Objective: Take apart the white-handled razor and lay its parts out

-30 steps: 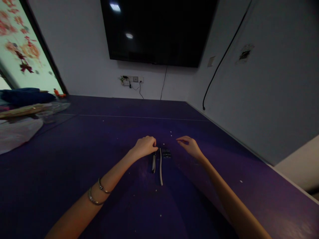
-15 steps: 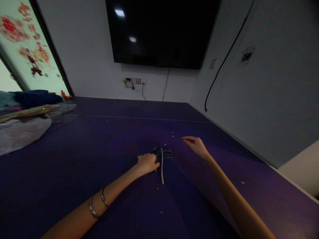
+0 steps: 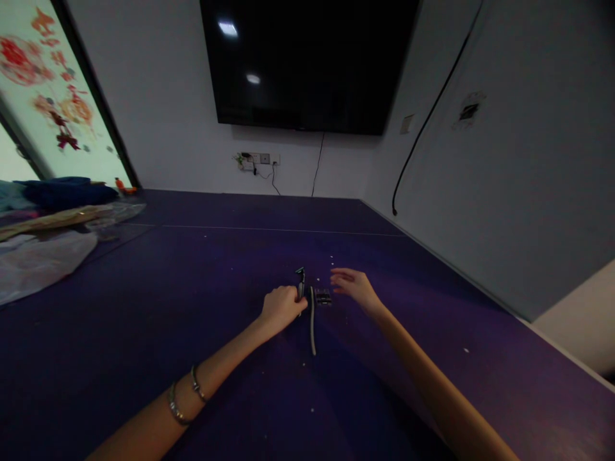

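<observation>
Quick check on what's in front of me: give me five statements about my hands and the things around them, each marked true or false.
1. The left hand grips a razor-like tool. True.
2. The right hand holds the pale strip. False: that hand holds nothing visible; the strip lies on the purple surface.
3. A small dark item lies right of the strip. True.
4. The bracelets are on the right arm. False: they are on the left arm.
5. The television is above the wall sockets. True.
</observation>
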Tool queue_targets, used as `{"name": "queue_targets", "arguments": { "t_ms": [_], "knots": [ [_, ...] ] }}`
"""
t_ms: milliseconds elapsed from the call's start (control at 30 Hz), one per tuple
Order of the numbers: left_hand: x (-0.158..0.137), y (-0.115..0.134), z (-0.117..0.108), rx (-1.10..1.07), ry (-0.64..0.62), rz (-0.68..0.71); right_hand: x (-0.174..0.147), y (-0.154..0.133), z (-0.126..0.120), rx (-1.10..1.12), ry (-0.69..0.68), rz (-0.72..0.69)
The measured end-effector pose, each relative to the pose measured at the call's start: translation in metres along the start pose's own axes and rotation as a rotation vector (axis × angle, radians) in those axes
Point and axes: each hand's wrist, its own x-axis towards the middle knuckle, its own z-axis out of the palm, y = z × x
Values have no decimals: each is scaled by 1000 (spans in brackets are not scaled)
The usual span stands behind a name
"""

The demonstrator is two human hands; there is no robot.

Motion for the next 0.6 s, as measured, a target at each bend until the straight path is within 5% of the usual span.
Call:
{"name": "queue_targets", "arguments": {
  "t_ms": [133,300,600],
  "knots": [
    [-11,9,-8,11,86,45,-17,2,33,249,-97,154],
    [-20,18,-4,28,101,124,-29,8,55,363,-119,184],
    [-25,21,-6,-27,96,171,-22,3,33,244,-59,151]
  ]
}}
